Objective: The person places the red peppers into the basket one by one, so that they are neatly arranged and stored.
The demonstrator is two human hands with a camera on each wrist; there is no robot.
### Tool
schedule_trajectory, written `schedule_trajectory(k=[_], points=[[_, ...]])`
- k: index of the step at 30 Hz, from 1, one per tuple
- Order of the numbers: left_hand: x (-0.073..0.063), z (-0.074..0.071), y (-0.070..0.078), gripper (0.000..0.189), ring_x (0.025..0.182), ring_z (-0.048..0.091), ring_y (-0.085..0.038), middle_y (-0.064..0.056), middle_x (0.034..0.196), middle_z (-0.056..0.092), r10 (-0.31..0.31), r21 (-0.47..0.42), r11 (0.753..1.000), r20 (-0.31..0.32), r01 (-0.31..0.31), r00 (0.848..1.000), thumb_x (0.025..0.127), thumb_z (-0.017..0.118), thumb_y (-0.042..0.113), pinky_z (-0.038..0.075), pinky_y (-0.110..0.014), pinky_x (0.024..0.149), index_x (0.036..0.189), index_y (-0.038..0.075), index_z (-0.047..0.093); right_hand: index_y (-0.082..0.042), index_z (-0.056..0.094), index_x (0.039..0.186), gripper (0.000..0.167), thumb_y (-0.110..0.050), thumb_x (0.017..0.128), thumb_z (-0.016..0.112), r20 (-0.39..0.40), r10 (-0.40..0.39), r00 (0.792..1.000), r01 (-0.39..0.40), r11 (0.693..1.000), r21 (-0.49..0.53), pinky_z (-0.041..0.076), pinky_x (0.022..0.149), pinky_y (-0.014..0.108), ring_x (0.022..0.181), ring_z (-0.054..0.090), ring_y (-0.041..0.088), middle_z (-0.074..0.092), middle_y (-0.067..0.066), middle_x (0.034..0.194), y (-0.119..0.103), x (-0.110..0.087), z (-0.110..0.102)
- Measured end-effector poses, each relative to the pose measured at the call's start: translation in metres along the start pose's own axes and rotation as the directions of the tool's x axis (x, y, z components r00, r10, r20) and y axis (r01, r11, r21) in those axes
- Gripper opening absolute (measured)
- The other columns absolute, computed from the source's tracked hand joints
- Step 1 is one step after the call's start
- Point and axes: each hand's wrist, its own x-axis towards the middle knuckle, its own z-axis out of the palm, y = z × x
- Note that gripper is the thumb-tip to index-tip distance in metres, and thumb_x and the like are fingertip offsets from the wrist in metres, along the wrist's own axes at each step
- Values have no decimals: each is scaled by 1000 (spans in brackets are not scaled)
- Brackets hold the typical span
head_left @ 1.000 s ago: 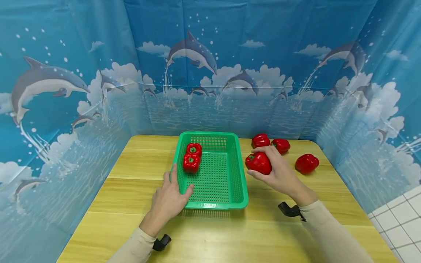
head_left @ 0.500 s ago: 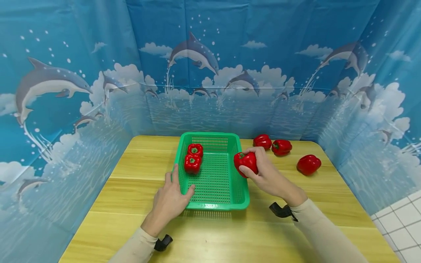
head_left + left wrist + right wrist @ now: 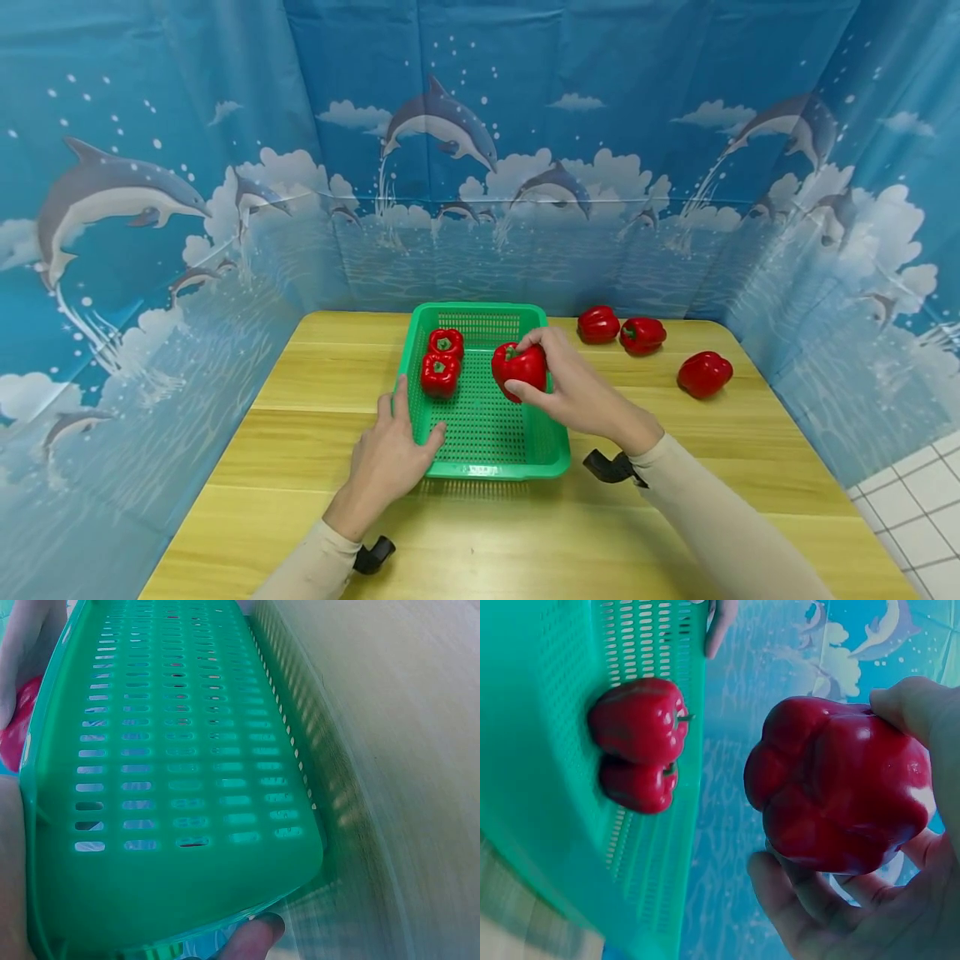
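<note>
My right hand (image 3: 581, 392) grips a red bell pepper (image 3: 517, 368) above the right half of a green plastic basket (image 3: 555, 462). In the right wrist view the lobed underside of this bell pepper (image 3: 840, 784) shows, with thumb and fingers around it. My left hand (image 3: 393, 458) holds the basket at its front left corner, its thumb over the rim. Inside, along the left wall, two red bell peppers, the front one (image 3: 439, 377) and the rear one (image 3: 446, 342), stand side by side, stems up. The left wrist view shows the slotted basket wall (image 3: 172, 885) and a fingertip (image 3: 255, 937).
Three more red bell peppers lie on the wooden table (image 3: 300, 433) right of the basket: a back one (image 3: 597, 324), one beside it (image 3: 642, 335) and one farther right (image 3: 704, 374). A dolphin-print curtain (image 3: 480, 150) encloses the table's back and sides.
My right hand has carried the bell pepper leftward, from beside the basket to over it. The left hand and the basket have stayed in place.
</note>
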Motion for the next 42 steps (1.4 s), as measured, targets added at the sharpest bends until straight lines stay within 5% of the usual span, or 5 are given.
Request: schedule_trajectory(k=[12,21,29,35,42], points=[[1,1,0,113,50,48,-23,-31,171,48,-12,-8,1000,4,12,1000,109,74,58,41,-34,46,188,5,13,-11,55,141,56,-33,104,92,54,-39,998,40,999,-13,61,81,30,92,66,14,64,7,136,-11,28,17],[1,1,-1,113,53,50,-24,-28,174,46,-19,-46,999,11,20,1000,108,75,56,43,-35,49,187,4,12,-4,53,165,83,-37,101,94,141,9,990,0,998,-61,61,115,53,140,65,29,61,13,162,-16,45,35],[1,1,-2,109,60,59,-29,-29,172,49,-22,-76,997,9,22,1000,108,75,54,50,-36,53,184,1,17,-3,65,155,75,-39,97,97,211,43,977,-15,991,-132,67,94,35,118,69,23,66,14,144,-15,56,50],[1,-2,-4,111,78,70,-36,-28,173,46,-11,-69,998,31,13,999,108,76,55,60,-44,64,185,1,18,-8,68,151,74,-41,93,100,258,64,964,-24,988,-153,66,94,38,119,69,23,72,12,140,-13,62,58],[2,-4,-6,116,71,63,-29,-28,172,46,-1,-97,995,61,7,998,106,78,58,52,-37,59,186,1,15,-10,70,145,70,-42,91,102,333,104,937,-43,982,-185,60,81,35,101,67,17,77,2,118,-13,68,65]])
